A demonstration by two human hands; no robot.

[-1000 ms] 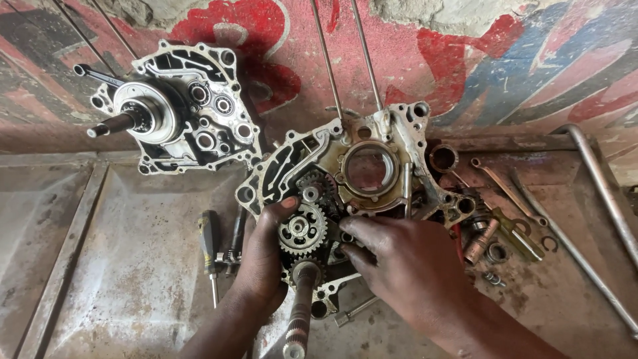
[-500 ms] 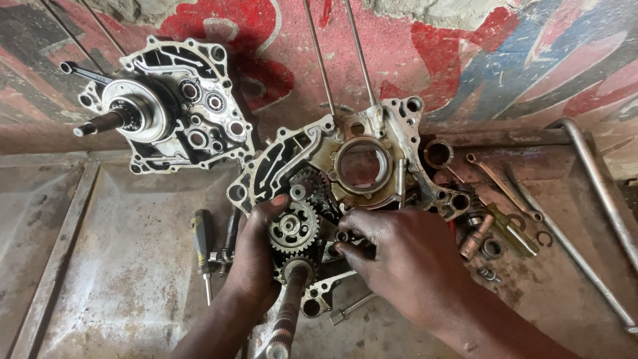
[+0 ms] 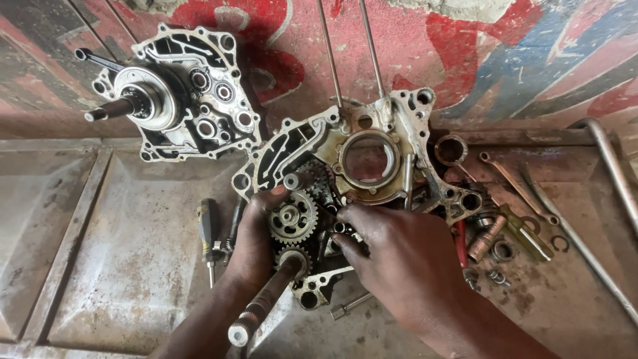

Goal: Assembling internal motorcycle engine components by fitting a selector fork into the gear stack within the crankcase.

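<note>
An open engine crankcase half (image 3: 372, 143) lies on a metal tray, with a gear cluster (image 3: 292, 216) and a long shaft (image 3: 266, 306) sticking out toward me. My left hand (image 3: 251, 239) cups the left edge of the case beside the gears, thumb by a short shaft stub (image 3: 296, 181). My right hand (image 3: 392, 259) rests over the middle of the case, fingertips pinching small parts (image 3: 340, 229) just right of the gear. Whether it holds one is hidden.
A second crankcase half (image 3: 176, 100) with a protruding shaft leans against the painted wall at the back left. A screwdriver (image 3: 207, 233) lies left of my hand. Wrenches (image 3: 515, 179), a ring, sockets and bolts are scattered at right, plus a long rod (image 3: 615, 173).
The view shifted slightly left and down. Both hands stay on the case; my right fingertips have crept a little toward the gear.
</note>
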